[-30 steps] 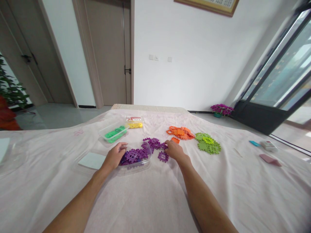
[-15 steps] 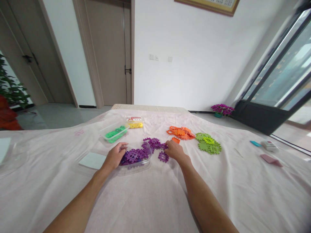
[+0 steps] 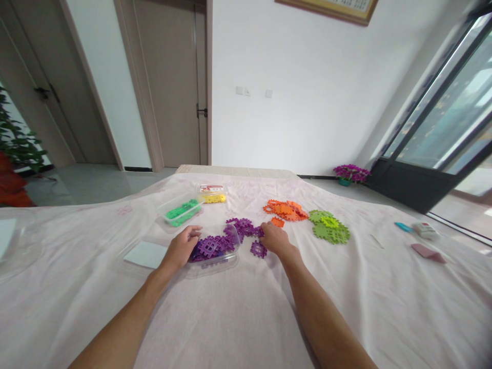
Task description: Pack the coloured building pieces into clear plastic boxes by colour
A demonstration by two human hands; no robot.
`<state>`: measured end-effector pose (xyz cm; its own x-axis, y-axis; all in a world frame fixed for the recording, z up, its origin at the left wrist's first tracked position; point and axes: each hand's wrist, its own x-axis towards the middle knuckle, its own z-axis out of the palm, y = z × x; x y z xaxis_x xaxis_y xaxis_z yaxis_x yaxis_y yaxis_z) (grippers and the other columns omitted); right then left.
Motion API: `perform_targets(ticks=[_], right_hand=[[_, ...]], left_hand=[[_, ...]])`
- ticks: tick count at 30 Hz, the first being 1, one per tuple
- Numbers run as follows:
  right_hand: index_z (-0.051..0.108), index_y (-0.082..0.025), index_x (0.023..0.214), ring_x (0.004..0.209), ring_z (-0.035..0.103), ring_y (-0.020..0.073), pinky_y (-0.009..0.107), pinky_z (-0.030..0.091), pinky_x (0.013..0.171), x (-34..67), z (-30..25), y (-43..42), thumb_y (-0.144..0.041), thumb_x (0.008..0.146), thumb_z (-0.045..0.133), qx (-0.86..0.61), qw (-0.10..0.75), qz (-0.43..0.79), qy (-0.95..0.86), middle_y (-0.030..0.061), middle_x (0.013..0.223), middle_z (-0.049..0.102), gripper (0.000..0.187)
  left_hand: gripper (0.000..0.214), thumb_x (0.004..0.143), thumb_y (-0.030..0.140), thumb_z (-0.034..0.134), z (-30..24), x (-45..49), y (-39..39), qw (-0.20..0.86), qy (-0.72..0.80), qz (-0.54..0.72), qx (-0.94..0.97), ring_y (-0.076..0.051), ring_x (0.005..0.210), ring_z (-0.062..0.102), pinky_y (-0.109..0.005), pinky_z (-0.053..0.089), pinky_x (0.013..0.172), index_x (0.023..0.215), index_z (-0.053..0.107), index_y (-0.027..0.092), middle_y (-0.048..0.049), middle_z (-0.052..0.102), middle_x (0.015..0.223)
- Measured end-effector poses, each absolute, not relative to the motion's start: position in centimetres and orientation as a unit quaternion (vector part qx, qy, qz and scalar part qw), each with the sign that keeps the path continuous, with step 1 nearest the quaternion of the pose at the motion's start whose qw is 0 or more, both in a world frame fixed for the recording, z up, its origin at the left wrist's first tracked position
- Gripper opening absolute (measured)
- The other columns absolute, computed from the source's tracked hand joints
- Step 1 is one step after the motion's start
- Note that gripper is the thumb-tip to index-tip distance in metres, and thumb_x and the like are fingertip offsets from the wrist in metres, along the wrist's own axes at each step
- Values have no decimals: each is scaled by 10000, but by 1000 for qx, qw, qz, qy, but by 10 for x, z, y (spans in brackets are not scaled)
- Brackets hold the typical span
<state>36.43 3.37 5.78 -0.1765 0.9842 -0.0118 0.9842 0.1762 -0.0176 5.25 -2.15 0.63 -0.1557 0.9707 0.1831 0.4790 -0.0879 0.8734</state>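
Observation:
My left hand is closed around the left end of a clear plastic box, its fingers curled at the rim. Inside that box lies a heap of purple notched plastic building tiles. More purple tiles are piled on the cloth just beyond the box's right end. My right hand is at the right edge of this pile, fingertips pinched on a purple tile that they partly hide. A separate square purple tile lies flat just below those fingers.
Orange tiles and light green tiles form heaps to the right. Behind my left hand stand boxes with green pieces and yellow pieces. A clear lid lies left. A pink cloth lies far right on the tablecloth.
Almost nothing differs. My right hand has shifted very slightly to the left; my left hand stays on the box.

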Motion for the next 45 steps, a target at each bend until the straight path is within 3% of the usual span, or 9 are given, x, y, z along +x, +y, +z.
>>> perform_targets(ticks=[11,19,23,28,37,40,45], right_hand=[[644,-178,1102,1028,640,246,305,446,771,362,56,34,-199,880,487,-626,3,-26,-779,123,1100,662,272],[619,-189,1111,1046,628,238,293,432,770,363,62,32,-265,861,542,-635,18,13,-772,109,1143,656,272],[648,-206,1105,1026,636,235,295,424,772,361,66,31,-271,910,470,-636,36,16,-771,100,1113,684,272],[670,-209,1051,990,647,215,281,416,766,362,72,34,-270,968,394,-635,115,16,-764,85,1048,711,294],[678,-188,1060,791,660,166,260,484,739,341,89,24,-366,935,472,-504,414,156,-742,38,911,722,300],[698,-194,1030,789,652,160,254,487,757,326,91,13,-340,912,515,-462,432,155,-759,32,907,726,262],[686,-213,1065,841,653,151,240,479,798,308,84,1,-300,933,514,-443,386,148,-795,22,965,729,234]], left_hand=[[406,785,315,519,10,54,-23,281,617,450,581,-252,1019,683,-369,489,927,1153,641,192,-87,736,1066],[395,770,305,531,12,56,-25,283,614,460,575,-261,1021,679,-388,479,947,1131,644,191,-88,742,1043],[402,780,308,526,10,55,-24,287,610,461,577,-262,1032,678,-393,481,951,1145,638,182,-95,740,1057],[410,788,319,524,11,55,-24,290,607,461,579,-266,1031,681,-397,491,937,1154,632,167,-110,739,1058],[424,765,340,546,17,59,-28,296,613,469,562,-262,998,688,-375,503,908,1144,649,179,-88,749,1034],[425,760,355,567,20,62,-31,307,611,474,554,-268,976,690,-376,509,895,1136,662,181,-79,757,1001],[421,792,422,564,26,74,-38,333,602,478,547,-270,960,691,-367,508,876,1122,677,186,-69,764,968]])
